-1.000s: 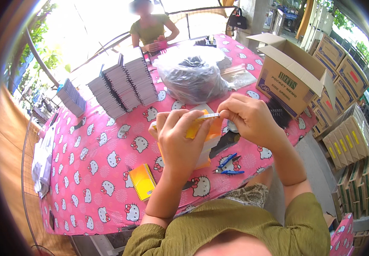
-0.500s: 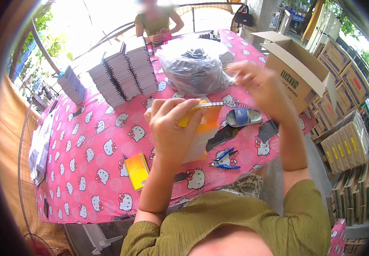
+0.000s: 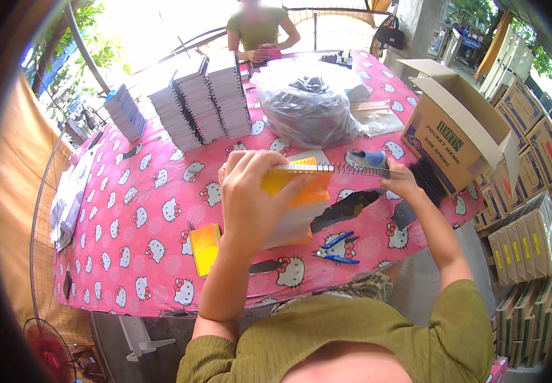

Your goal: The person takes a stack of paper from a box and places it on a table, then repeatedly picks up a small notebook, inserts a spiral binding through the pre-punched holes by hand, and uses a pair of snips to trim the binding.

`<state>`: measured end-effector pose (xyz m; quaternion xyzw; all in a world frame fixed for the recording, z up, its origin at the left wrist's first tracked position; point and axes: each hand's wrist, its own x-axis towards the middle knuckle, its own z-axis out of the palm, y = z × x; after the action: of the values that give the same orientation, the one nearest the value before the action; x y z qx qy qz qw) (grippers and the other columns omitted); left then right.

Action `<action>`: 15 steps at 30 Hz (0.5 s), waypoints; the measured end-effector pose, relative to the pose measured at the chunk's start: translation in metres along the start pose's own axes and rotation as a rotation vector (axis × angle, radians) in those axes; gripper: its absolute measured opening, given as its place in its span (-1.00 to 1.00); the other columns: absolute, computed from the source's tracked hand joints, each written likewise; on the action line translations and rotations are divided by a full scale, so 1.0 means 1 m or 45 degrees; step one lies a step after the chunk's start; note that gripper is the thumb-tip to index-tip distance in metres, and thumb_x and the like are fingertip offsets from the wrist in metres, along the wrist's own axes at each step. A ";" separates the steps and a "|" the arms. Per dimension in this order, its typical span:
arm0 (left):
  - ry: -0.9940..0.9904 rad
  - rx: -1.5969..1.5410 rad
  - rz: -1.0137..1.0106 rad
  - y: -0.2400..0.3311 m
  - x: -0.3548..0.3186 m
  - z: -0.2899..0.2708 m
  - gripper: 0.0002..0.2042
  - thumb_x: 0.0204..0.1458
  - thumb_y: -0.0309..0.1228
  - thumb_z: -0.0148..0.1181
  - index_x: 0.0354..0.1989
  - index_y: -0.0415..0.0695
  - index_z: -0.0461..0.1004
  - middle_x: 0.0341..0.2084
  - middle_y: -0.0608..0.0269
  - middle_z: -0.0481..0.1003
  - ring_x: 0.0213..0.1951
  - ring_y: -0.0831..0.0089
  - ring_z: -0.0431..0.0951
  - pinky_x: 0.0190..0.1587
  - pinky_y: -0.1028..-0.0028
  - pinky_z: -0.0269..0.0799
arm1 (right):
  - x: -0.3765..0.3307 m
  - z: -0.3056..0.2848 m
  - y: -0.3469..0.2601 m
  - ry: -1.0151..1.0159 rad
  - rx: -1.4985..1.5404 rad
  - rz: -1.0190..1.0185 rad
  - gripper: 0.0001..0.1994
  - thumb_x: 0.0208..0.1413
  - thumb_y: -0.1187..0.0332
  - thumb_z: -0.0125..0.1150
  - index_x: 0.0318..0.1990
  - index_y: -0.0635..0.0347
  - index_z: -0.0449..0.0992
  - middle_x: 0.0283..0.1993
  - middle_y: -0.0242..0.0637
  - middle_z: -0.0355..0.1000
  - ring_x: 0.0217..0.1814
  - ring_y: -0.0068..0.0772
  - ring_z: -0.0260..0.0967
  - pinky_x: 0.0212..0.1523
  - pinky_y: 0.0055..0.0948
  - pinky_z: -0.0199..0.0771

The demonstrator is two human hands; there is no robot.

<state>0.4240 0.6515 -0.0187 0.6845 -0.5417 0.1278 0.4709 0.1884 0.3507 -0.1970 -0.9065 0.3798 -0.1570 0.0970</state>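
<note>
My left hand (image 3: 250, 191) grips a small yellow-and-orange notepad (image 3: 311, 195) raised above the table, its punched edge uppermost. A thin wire spiral (image 3: 360, 170) runs along that edge and sticks out to the right. My right hand (image 3: 401, 181) is closed on the spiral's far right end. Behind the spiral sits a blue-and-grey slipper (image 3: 368, 158), partly covered. Below the pad lie blue-handled cutting pliers (image 3: 338, 249) with their handles apart. Near my left forearm rests a yellow spiral notebook (image 3: 206, 249).
Tall stacks of spiral-bound books (image 3: 209, 102) stand at the back left. A clear plastic bag (image 3: 308, 112) of dark material sits mid-table, by an open carton (image 3: 457, 137). Black spirals (image 3: 427, 182) lie beside the carton. Across the table a person (image 3: 260, 35) holds something pink.
My right hand has come down from above the slipper to the spiral's right end and closed on it. My left hand still holds the notepad. The whole view has shifted slightly.
</note>
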 end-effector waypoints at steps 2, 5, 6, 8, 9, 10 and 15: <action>0.019 0.002 -0.027 -0.001 0.000 0.000 -0.70 -0.32 -0.25 0.42 -0.41 -0.08 0.50 -0.45 0.31 0.50 -0.24 0.29 0.44 -0.10 0.26 0.22 | 0.023 -0.052 -0.070 0.284 0.263 -0.094 -0.65 -0.19 0.39 0.25 -0.23 0.33 0.33 -0.29 0.16 0.43 -0.20 0.11 0.44 -0.25 -0.14 0.47; 0.043 -0.028 -0.014 0.003 0.003 0.003 -0.72 -0.31 -0.30 0.43 -0.43 -0.12 0.51 -0.46 0.28 0.51 -0.25 0.31 0.45 -0.14 0.30 0.28 | 0.029 -0.109 -0.126 0.147 0.956 -0.319 -0.62 -0.20 0.46 0.27 -0.17 0.33 0.34 -0.24 0.06 0.45 -0.23 -0.08 0.48 -0.28 -0.28 0.49; 0.041 -0.018 0.007 0.004 0.005 0.002 -0.73 -0.31 -0.33 0.44 -0.45 -0.15 0.53 -0.46 0.25 0.51 -0.27 0.33 0.46 -0.19 0.34 0.34 | 0.029 -0.114 -0.135 0.003 1.242 -0.406 -0.60 -0.20 0.48 0.28 -0.14 0.33 0.34 -0.22 0.01 0.46 -0.23 -0.15 0.49 -0.28 -0.31 0.50; 0.038 -0.014 0.036 0.004 0.006 0.002 -0.75 -0.31 -0.36 0.45 -0.47 -0.19 0.54 -0.47 0.22 0.52 -0.30 0.36 0.47 -0.25 0.38 0.41 | 0.052 -0.124 -0.142 0.034 0.776 -0.500 -0.58 -0.19 0.52 0.28 -0.08 0.31 0.37 -0.14 -0.12 0.46 -0.21 -0.25 0.48 -0.27 -0.33 0.51; 0.041 -0.020 0.039 0.003 0.005 0.001 -0.76 -0.31 -0.37 0.44 -0.47 -0.20 0.55 -0.48 0.22 0.52 -0.30 0.36 0.47 -0.25 0.39 0.41 | 0.059 -0.134 -0.157 0.048 0.539 -0.550 -0.57 -0.18 0.54 0.28 -0.06 0.30 0.38 -0.11 -0.19 0.46 -0.20 -0.31 0.48 -0.26 -0.33 0.51; 0.043 -0.025 0.041 0.002 0.004 -0.001 -0.77 -0.31 -0.38 0.44 -0.47 -0.20 0.56 -0.49 0.23 0.53 -0.31 0.37 0.48 -0.25 0.39 0.41 | 0.048 -0.147 -0.168 -0.172 1.552 -0.435 -0.74 -0.16 0.54 0.30 -0.26 0.29 0.42 -0.36 -0.28 0.48 -0.28 -0.46 0.46 -0.29 -0.49 0.46; -0.018 -0.063 -0.034 0.005 0.007 -0.004 -0.76 -0.32 -0.41 0.43 -0.44 -0.19 0.57 -0.48 0.24 0.54 -0.31 0.37 0.49 -0.23 0.41 0.42 | 0.055 -0.142 -0.180 0.010 0.390 -0.624 -0.69 -0.07 0.44 0.29 -0.14 0.33 0.44 -0.38 -0.28 0.48 -0.34 -0.48 0.42 -0.23 -0.48 0.45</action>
<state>0.4234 0.6499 -0.0090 0.6806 -0.5388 0.1035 0.4855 0.2920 0.4281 0.0000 -0.9454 0.1215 -0.2350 0.1905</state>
